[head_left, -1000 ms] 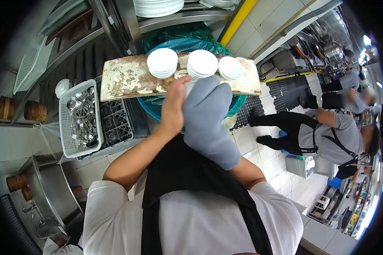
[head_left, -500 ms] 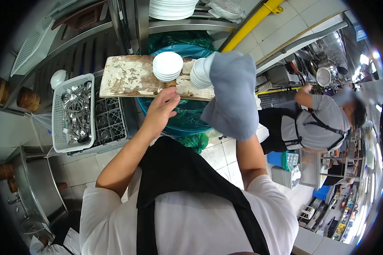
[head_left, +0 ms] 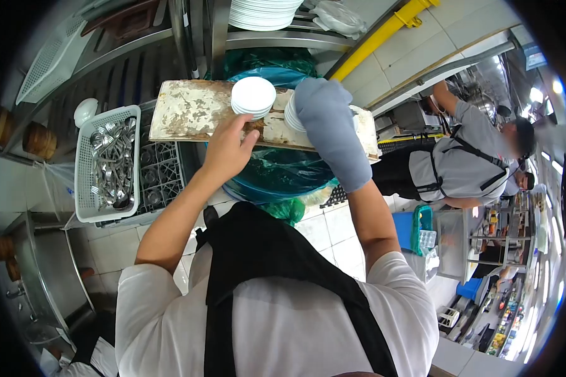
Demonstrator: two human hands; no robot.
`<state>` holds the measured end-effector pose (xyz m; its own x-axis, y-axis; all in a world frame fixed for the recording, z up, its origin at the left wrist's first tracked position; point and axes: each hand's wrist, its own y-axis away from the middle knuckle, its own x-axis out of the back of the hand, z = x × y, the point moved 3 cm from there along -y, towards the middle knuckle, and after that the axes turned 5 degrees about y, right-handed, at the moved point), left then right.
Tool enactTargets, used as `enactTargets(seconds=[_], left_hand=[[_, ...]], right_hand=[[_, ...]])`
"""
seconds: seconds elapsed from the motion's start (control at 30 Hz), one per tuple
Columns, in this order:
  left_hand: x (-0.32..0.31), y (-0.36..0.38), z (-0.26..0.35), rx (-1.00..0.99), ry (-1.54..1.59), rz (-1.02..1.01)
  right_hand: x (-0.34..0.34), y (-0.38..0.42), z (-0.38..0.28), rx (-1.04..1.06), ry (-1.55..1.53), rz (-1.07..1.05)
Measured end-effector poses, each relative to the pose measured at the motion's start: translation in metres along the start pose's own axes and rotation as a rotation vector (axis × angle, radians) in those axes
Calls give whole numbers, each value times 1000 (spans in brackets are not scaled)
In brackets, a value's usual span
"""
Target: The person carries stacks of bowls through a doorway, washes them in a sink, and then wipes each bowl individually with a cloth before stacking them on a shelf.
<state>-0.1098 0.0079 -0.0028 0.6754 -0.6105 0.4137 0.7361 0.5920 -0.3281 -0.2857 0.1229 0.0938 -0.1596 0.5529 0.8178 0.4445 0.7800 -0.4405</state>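
Observation:
A stack of small white dishes stands on a worn wooden board with peeling paint. My left hand is at the front of this stack, thumb and fingers apart, fingertips at the lower dishes' rims. To the right is a second stack of white dishes, partly hidden. A grey-blue cloth covers my right hand and wrist and lies over that second stack. The cloth hides the fingers of my right hand, so their grip does not show.
Left of the board, a white basket full of cutlery rests on a glass rack. Green plastic bags hang below the board. Plates are stacked on the shelf behind. A co-worker stands at the right.
My left hand has moved up to the left stack. The cloth-covered right hand has shifted back and left, over the right stack. The co-worker's arm has risen.

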Motion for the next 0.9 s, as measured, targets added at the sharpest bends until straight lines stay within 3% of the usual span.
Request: enactTargets(seconds=[0.07,0.1,0.13,0.2,0.27,0.37,0.47,0.5,0.53,0.63,0.7,0.8,0.83,0.87,0.9], left_hand=[[-2,-21,-6,-97,-130,10],[-3,-32,-6,-289,-298,0],[-6,-42,-6,-482,-463,-11],[-10,-58,-3,-524,-530,-89],[-17,-76,-8,-264,-749,-463],[-19,-91,-17,-315,-741,-535],[-20,-92,-22,-373,-714,-604],[-21,-95,-25,-428,-697,-614],[-20,-97,-23,-436,-705,-628],[-10,-96,-11,-393,-598,-511],[10,-86,4,-64,-226,-311],[19,-66,1,172,495,-180],[18,-49,15,361,768,-135],[14,-34,19,370,768,-135],[10,-9,19,446,964,-126]], right_hand=[[15,3,2,-258,-618,106],[23,6,2,-348,-830,148],[32,7,4,-407,-962,182],[56,17,0,-417,-1067,277],[81,38,-15,-340,-1009,346],[112,72,-40,-244,-737,375],[136,104,-59,-59,-95,305],[135,109,-59,-37,19,285],[131,115,-62,-129,-60,287],[106,129,-50,-229,-148,209],[90,145,-50,-244,-155,174],[84,158,-44,-248,-127,155],[81,161,-42,-251,-122,146],[81,157,-40,-256,-123,139],[80,162,-41,-333,-155,12]])
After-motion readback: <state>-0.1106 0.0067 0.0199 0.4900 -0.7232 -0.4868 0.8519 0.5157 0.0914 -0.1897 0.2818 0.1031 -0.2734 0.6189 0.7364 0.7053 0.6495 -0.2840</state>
